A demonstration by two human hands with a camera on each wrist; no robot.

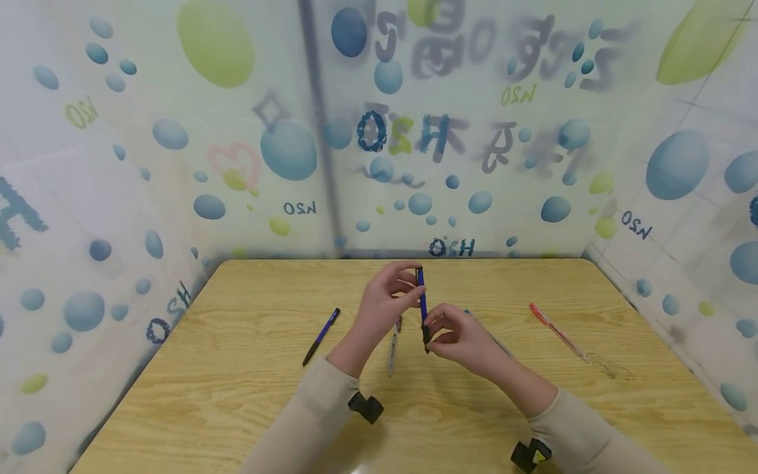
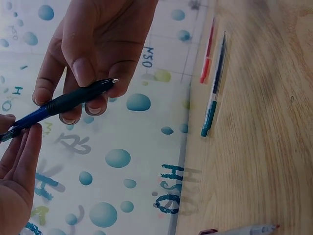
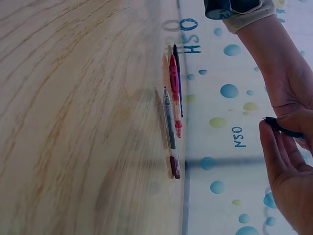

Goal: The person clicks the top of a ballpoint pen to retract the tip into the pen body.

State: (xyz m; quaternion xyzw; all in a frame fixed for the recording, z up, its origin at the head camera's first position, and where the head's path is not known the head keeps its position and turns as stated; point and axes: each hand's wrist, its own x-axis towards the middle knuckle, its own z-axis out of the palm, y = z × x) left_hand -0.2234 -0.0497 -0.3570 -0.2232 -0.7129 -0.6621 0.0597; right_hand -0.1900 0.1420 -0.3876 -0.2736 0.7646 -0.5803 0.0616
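Note:
Both hands hold a blue ballpoint pen (image 1: 423,304) above the table, nearly upright in the head view with its black grip at the bottom. The left hand (image 1: 385,303) pinches its upper part between thumb and fingers. Lower down, the right hand (image 1: 464,339) pinches the black grip near the point. In the left wrist view the right hand (image 2: 100,44) has its thumb on the dark grip, and a metal tip pokes out beside a finger. Only the tip end of the pen (image 3: 281,128) shows in the right wrist view, the rest being hidden by fingers.
On the wooden table (image 1: 237,408) lie a blue-and-black pen (image 1: 322,337) at left, a clear pen (image 1: 393,352) below the left hand, a teal-ended pen (image 2: 210,117) partly behind the right hand, and a red pen (image 1: 559,332) at right. Another pink-red pen (image 3: 175,83) shows near the clear one. Patterned walls surround the table.

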